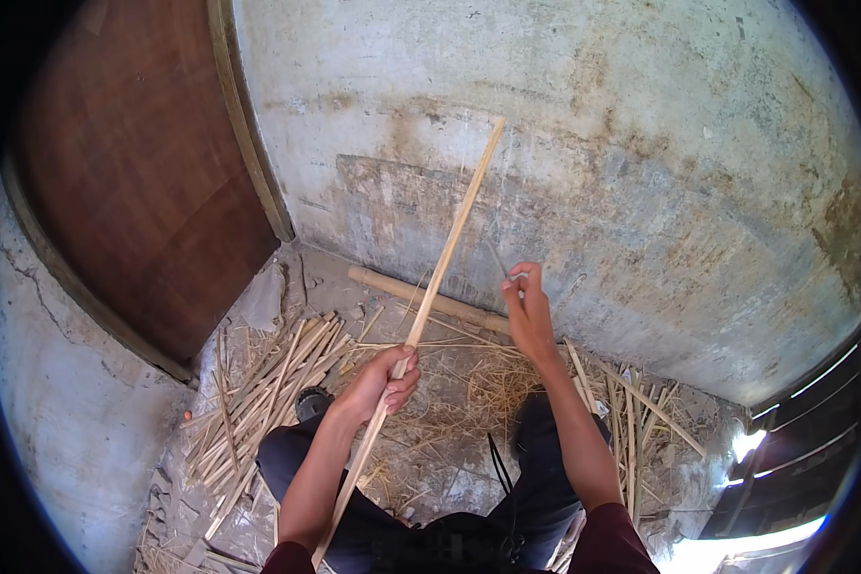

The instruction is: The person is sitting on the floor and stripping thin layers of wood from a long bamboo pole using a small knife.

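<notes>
A stained, weathered wall (593, 182) fills most of the view, curving with the wide lens. Below it is a dusty floor (464, 483), scattered with straw-like shavings (507, 387). A reddish-brown door (143, 172) stands at upper left. A heap of pale strips (268, 397) lies on the floor at left, with more strips (631, 416) at right. Between them are the person's bent knees in dark trousers (545, 454). One long pale strip (454, 234) slants across the middle, from between the forearms up in front of the wall. A round pole (378, 280) lies along the wall's foot. The left hand (378, 383) is wrapped around the long strip. The right hand (531, 316), raised beside it and apart from it, pinches a thin grey object (496, 256), too blurred to identify.
</notes>
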